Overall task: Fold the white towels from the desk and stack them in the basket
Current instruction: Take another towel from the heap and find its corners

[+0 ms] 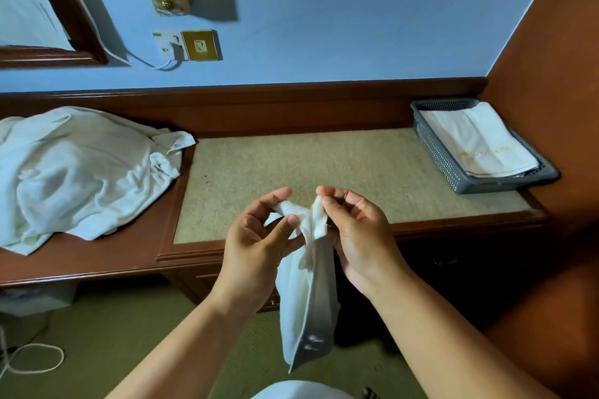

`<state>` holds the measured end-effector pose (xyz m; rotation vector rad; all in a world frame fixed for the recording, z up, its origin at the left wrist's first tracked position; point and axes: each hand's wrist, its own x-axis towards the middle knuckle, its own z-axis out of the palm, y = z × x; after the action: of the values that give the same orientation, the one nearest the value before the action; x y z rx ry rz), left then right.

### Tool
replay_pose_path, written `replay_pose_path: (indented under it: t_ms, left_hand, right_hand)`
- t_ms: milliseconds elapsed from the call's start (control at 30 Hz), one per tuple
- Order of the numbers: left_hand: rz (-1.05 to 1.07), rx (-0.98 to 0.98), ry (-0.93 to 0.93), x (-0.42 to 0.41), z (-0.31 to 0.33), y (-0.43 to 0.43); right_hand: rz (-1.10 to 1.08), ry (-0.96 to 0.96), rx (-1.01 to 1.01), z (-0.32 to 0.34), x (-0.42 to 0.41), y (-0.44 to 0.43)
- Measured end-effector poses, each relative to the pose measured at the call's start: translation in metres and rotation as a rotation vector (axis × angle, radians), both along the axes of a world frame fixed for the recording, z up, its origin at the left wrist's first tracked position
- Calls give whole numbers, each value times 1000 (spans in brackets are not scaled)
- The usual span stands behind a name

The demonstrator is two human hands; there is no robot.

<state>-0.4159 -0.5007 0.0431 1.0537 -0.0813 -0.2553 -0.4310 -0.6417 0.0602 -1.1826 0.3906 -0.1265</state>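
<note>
A small white towel (308,295) hangs bunched in front of the desk's edge. My left hand (256,246) pinches its top edge between thumb and fingers. Beside it, my right hand (356,230) pinches the same top edge a little to the right. The towel's lower end dangles over the floor. A heap of white towels (81,168) lies crumpled on the left part of the desk. At the desk's far right stands a grey perforated basket (434,152) with a folded white towel (476,142) lying flat in it.
The wooden desk (291,168) has a beige inlaid top between the heap and the basket. Behind it runs a blue wall with a socket (188,45) and a white cable. A wooden panel (551,74) closes off the right side. A cord lies on the carpet at lower left.
</note>
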Motion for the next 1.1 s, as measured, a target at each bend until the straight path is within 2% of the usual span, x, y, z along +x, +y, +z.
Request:
replay_pose_path:
  t_ms: [133,233,333,433,467,533,667,833,933,1100]
  left_hand:
    - [36,-69,44,-3,5,0]
    - [58,-114,92,3,7,3]
    - [51,-120,115,6,7,6]
    - [26,-105,131,6,3,7]
    - [22,-99,135,7,2,7]
    - [29,-92,146,9,1,7]
    - [51,-68,161,11,0,8]
    - [105,-103,186,19,3,11]
    - [97,-107,198,22,5,11]
    - [49,-175,223,22,9,9]
  right_hand:
    - [28,-92,-90,-2,-7,7]
    - [113,-225,-248,-1,-14,9]
    - [169,-313,-523,-2,-13,9]
    - [97,-361,-889,-2,-7,10]
    - [77,-353,-939,1,-5,9]
    - [100,-285,-883,5,-3,6]
    - [149,-193,-624,7,-4,6]
    - [120,-188,-531,2,-10,16]
    - [102,-219,-531,-2,-12,21]
    - [58,-356,-672,-12,-15,24]
